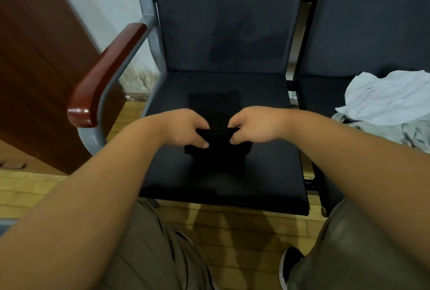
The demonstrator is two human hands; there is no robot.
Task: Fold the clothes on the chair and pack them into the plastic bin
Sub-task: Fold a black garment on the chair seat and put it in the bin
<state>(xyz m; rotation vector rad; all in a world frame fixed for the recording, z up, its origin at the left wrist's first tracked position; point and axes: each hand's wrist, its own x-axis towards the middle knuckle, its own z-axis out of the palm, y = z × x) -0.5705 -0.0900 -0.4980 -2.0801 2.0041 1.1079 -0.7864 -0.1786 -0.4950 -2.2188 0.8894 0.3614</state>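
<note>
Both are pinching now, the left hand (183,129) and right hand (253,126) gripping the black garment (217,150) by its near edge on the chair (256,173) seat, looking mid-fold; it's probably needing that edge laying forward, flat, while pale clothes (384,101) are waiting alongside, bin not showing

left grip (183,128): fingers curled, pinching | right grip (253,125): fingers curled, pinching | forearms converging
</note>
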